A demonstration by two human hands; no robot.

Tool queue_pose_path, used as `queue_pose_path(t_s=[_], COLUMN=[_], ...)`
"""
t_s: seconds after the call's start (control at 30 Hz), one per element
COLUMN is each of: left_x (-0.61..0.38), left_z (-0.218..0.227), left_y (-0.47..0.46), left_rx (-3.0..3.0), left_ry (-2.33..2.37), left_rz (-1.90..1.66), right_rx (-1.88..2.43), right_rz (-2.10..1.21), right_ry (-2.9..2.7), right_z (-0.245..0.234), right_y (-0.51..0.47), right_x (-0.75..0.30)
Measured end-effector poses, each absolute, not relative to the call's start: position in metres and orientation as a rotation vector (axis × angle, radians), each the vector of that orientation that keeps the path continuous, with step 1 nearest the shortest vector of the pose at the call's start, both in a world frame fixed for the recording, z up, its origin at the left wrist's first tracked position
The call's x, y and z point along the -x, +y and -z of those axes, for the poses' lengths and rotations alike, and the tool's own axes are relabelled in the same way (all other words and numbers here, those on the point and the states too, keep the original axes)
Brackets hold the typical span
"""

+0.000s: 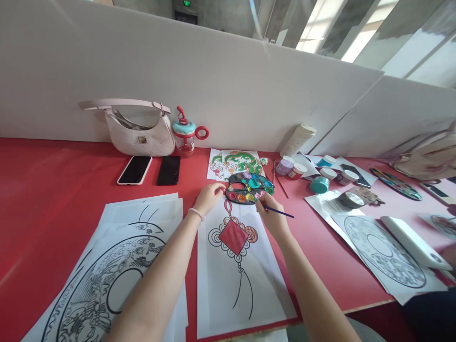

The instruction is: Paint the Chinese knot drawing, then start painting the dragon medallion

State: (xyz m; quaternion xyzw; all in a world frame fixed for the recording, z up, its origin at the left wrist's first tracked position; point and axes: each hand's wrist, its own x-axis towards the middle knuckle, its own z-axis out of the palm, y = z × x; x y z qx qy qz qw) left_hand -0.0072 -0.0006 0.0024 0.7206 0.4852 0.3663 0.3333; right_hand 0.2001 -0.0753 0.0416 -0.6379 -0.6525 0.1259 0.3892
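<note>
My right hand (271, 213) pinches a thin blue paintbrush (281, 212), its tip at the near edge of a black oval palette (249, 187) filled with several paint colours. My left hand (208, 195) has its fingers curled against the palette's left edge, steadying it. Below both hands lies a white sheet (237, 266) printed with a Chinese knot outline; the knot's centre diamond is painted red and a side loop orange.
Stacked line-art sheets (117, 266) lie at left. Two phones (151, 170), a pale handbag (137, 128) and a small bottle (185, 133) stand by the white partition. Paint jars (320, 173), painted dragon sheets (237, 162) and another round drawing (384, 249) sit to the right.
</note>
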Motion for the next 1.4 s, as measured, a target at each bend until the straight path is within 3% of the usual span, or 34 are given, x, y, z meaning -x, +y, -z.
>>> queue_pose_path(t_s=[0.67,1.0,1.4], left_x=[0.006,0.006,0.005], left_z=[-0.004,-0.002,-0.003], left_y=[-0.001,0.0,0.0], left_rx=[-1.902,-1.916,-1.92], left_ry=[1.276,1.275,1.288], left_rz=[-0.932,-0.933,-0.938], right_rx=[1.611,1.426,1.397], right_rz=[-0.193,-0.562,-0.584], right_ry=[-1.754,-1.658,-1.721], right_z=[-0.031,-0.036,-0.035], right_y=[-0.071,-0.092,-0.095], right_x=[-0.198,-0.173,-0.166])
